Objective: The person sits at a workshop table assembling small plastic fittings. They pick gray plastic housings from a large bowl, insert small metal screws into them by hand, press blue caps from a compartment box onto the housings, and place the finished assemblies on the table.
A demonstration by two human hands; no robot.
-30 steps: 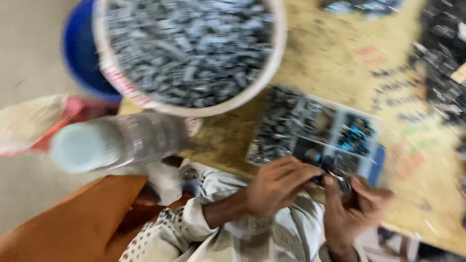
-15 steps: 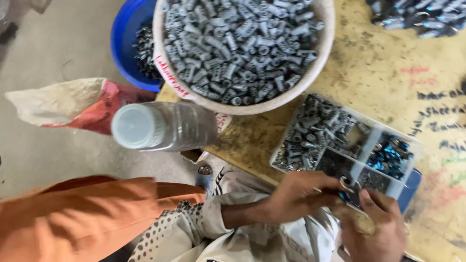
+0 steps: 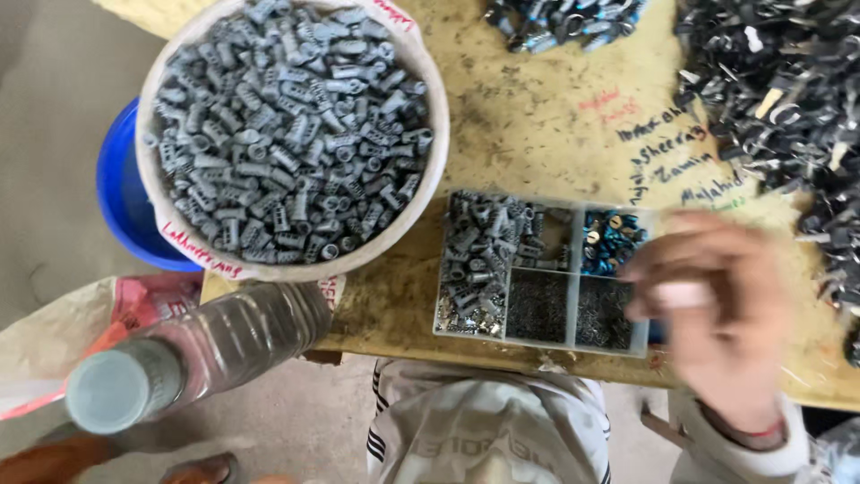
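Scratched plywood bench [image 3: 537, 116], ink-marked. Right hand [image 3: 712, 305] blurred, over right end of compartment tray [image 3: 537, 336]; fingers [image 3: 658, 264] loosely curled, grip cannot be told. Left of fingertips: blue-headed parts [image 3: 611, 242], grey plugs [image 3: 484, 260]. Farther left: white bucket [image 3: 430, 170] of plugs, capped bottle [image 3: 197, 358]. Left hand out of view.

The right hand [image 3: 708, 314] is motion-blurred over the compartment tray's [image 3: 537, 336] right end, its grip unreadable; the black parts heap [image 3: 788, 108] is cropped at the worktop's right edge.
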